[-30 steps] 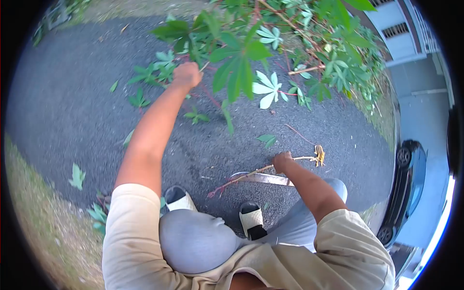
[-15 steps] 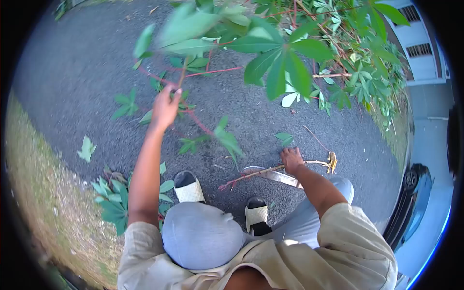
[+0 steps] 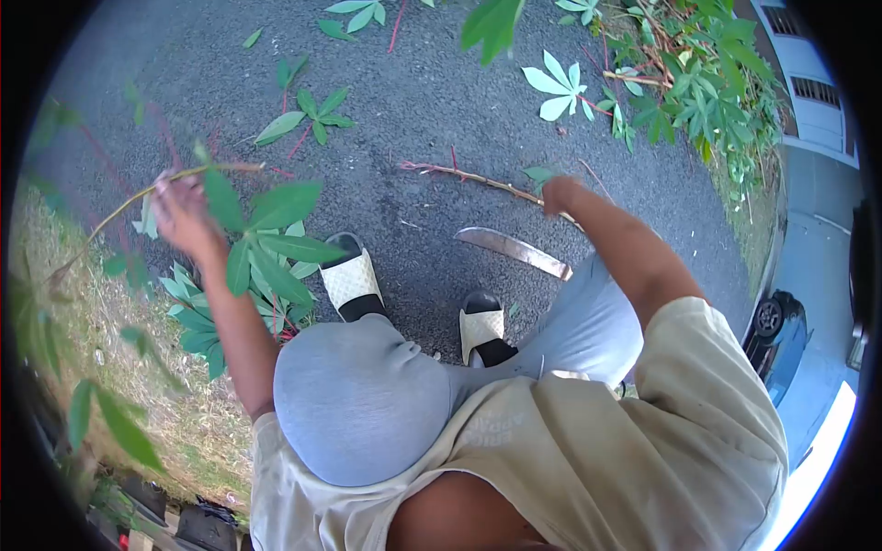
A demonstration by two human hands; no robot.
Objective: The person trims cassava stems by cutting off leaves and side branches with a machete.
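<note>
My left hand [image 3: 184,216], blurred, is closed around the thin brown stem of a leafy branch [image 3: 118,217]. Green palmate leaves hang from this branch on the left, partly smeared by motion. My right hand [image 3: 562,196] is closed on a mostly bare branch [image 3: 491,184] with a reddish tip pointing left; my forearm hides its other end, and the fingers are largely hidden. Between that branch and my feet, a machete blade [image 3: 514,250] lies on the asphalt, its handle end hidden by my knee.
Cut leaves [image 3: 317,115] lie scattered on the asphalt [image 3: 395,101]. A leafy heap [image 3: 680,83] is at the upper right. More leaves [image 3: 197,321] lie beside my left sandal [image 3: 349,278]. Dry grass [image 3: 197,395] borders the left, and a parked car [image 3: 781,340] stands at right.
My left hand has swung the leafy branch left towards the grass. The bare branch has moved forward off the machete with my right hand and turned. The view has tilted.
</note>
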